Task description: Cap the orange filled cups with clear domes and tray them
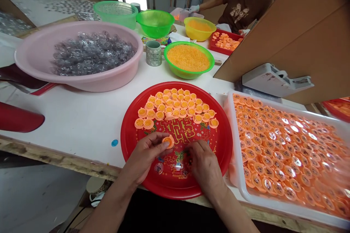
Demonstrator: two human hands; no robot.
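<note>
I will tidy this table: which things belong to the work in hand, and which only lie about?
Probably in the work:
orange cup in the left hand
red tray
green bowl of orange bits
white bin of orange pieces
pink basin of clear pieces

Probably just lying about:
green mug
blue disc

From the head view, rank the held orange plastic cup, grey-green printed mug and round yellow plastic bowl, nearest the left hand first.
1. Orange plastic cup: in the left hand.
2. Grey-green printed mug: beyond the round red tray.
3. Round yellow plastic bowl: farther back, right of the mug.
</note>
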